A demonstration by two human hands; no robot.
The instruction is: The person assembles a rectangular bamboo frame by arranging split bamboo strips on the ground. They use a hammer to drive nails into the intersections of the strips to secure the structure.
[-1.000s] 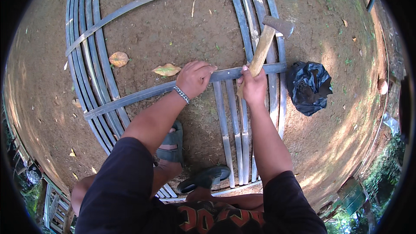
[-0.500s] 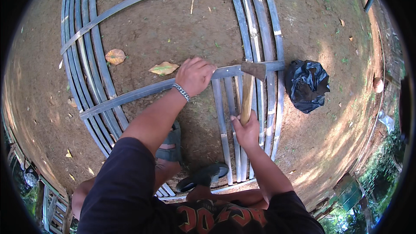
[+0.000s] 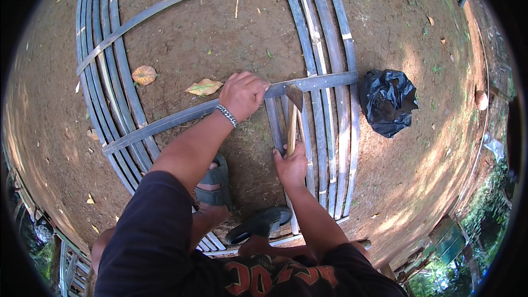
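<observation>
Right hand gripped a wooden-handled hatchet; ahead-left of it, the left hand lay bunched at a crosswise slat; whether it pinched anything, I couldn't tell.

A bag lies on the ground, just right of the slatted frame (crossbars over slats).

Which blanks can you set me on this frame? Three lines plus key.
1. The right hand grips a tool whose handle is made of ____.
2. The bracelet is worn on the person's ____ wrist.
3. The crumpled plastic bag to the right of the slatted frame is ____ in colour.

Missing words: wood; left; black.
</observation>
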